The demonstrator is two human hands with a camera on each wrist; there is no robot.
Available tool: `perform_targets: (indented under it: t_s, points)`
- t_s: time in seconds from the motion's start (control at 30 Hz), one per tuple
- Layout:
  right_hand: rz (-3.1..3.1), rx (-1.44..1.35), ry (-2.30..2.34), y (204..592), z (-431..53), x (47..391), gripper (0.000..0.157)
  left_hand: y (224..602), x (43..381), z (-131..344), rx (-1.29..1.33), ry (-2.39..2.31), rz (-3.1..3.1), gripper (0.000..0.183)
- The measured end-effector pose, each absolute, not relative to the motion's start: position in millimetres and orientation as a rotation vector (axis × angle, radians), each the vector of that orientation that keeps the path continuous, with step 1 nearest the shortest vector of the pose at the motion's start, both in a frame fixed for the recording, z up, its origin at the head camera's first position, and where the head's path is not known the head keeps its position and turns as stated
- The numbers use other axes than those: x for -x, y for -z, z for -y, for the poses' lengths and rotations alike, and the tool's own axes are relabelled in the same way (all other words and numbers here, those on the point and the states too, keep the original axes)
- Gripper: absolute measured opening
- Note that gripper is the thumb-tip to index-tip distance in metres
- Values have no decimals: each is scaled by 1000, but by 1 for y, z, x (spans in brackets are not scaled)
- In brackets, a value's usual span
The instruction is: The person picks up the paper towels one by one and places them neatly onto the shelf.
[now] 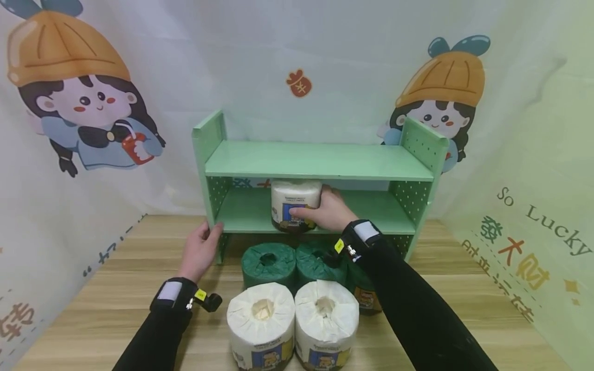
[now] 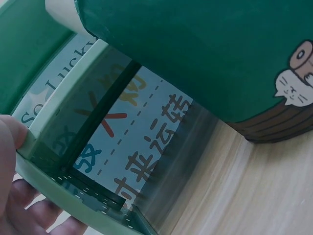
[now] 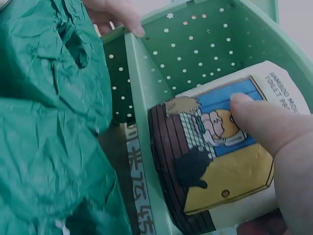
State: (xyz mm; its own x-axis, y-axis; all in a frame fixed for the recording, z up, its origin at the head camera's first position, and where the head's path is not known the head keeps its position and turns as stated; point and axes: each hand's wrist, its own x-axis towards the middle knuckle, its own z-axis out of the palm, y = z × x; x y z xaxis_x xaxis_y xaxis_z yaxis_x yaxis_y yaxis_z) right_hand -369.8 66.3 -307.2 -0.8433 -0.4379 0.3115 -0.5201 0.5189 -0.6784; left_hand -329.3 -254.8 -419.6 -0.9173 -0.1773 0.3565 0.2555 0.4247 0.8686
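My right hand (image 1: pixel 335 212) grips a white paper-wrapped toilet roll (image 1: pixel 295 201), thumb across its printed front and fingers round its far side. The roll is upright at the front edge of the middle level of a green shelf (image 1: pixel 320 159), under the top board. In the right wrist view the thumb (image 3: pixel 264 122) presses on the cartoon label, while the other fingers are mostly hidden. My left hand (image 1: pixel 199 250) holds the shelf's left side panel by its front edge. The left wrist view has the thumb on one side of that panel (image 2: pixel 54 183) and fingers curled round the other.
Two white toilet rolls (image 1: pixel 262 322) stand side by side on the wooden table (image 1: pixel 116 309) in front. Behind them is a row of green-wrapped rolls (image 1: pixel 260 275), close before the shelf's lower opening. A printed cloth backdrop (image 1: pixel 260 41) surrounds the table.
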Motion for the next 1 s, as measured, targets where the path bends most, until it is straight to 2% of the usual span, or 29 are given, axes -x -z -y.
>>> perform_targets:
  t_s: [0.2,0.63,0.87,1.0]
  points:
    - [2654,-727,-1321,306,-52,372,63,418,329,256,72,1490,2288,50]
    - [2728,-696,-1180,301,-30,371,65,417,327,254,75,1478,2288,49]
    - [2788,-703,-1188,300,-21,371,71,415,328,253,75,1453,2278,46]
    - [2790,-734,-1204,302,-17,372,68,416,328,253,65,1464,2286,46]
